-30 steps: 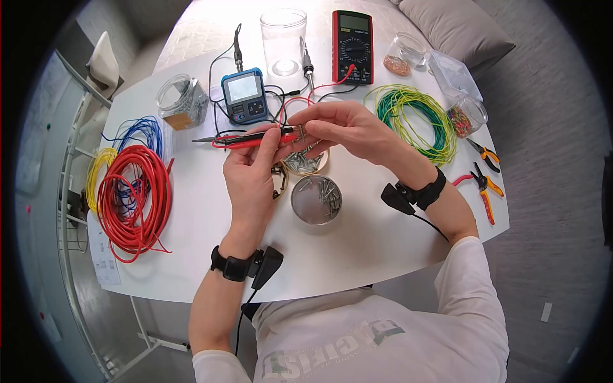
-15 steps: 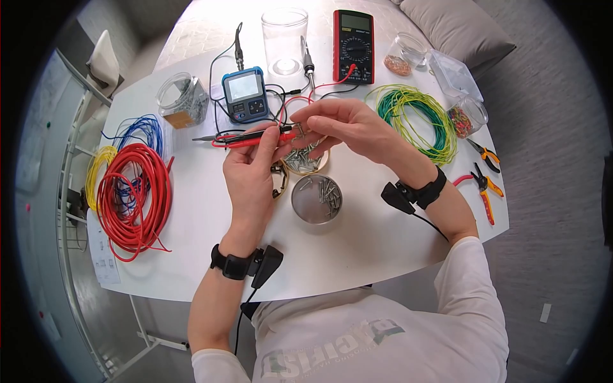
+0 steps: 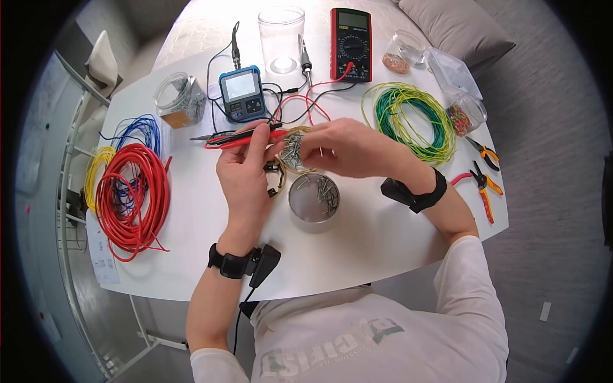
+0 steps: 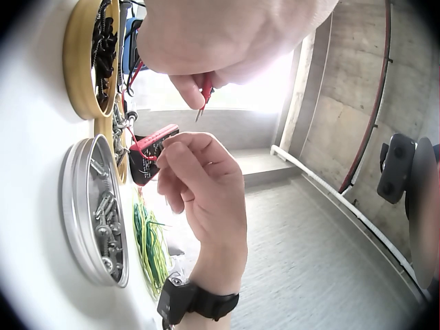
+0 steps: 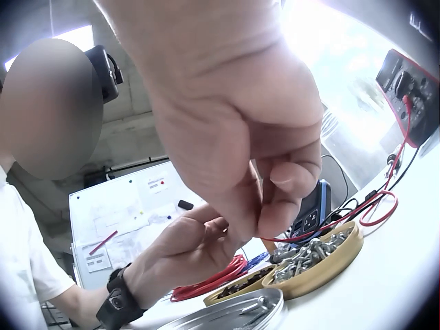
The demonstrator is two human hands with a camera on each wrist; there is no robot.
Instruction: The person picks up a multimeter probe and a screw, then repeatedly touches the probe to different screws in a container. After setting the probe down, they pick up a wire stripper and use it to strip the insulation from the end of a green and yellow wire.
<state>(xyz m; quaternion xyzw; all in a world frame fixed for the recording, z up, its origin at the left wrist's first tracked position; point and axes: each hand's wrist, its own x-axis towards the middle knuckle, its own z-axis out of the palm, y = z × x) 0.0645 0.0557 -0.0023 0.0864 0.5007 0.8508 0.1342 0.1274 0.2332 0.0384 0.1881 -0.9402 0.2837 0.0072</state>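
My left hand holds a black test probe and a red test probe together, thumb on top, points toward the right. The red probe's bare metal tip sticks out past the fingers in the left wrist view. Beside it, my right hand is curled with thumb and fingertips pinched together, over the right side of a tan-rimmed bowl of screws. The small screw in this pinch is hidden by the fingers. Nearer the body stands a round metal tin with several screws in it.
A blue handheld tester and a red multimeter with leads stand at the back. Wire coils lie left and right. Pliers lie far right. Clear jars stand behind. A second tan bowl holds dark parts.
My right hand has moved away from the probe tips, down and toward me, and its fingers have curled in. My left hand keeps the probes with only a slight shift.
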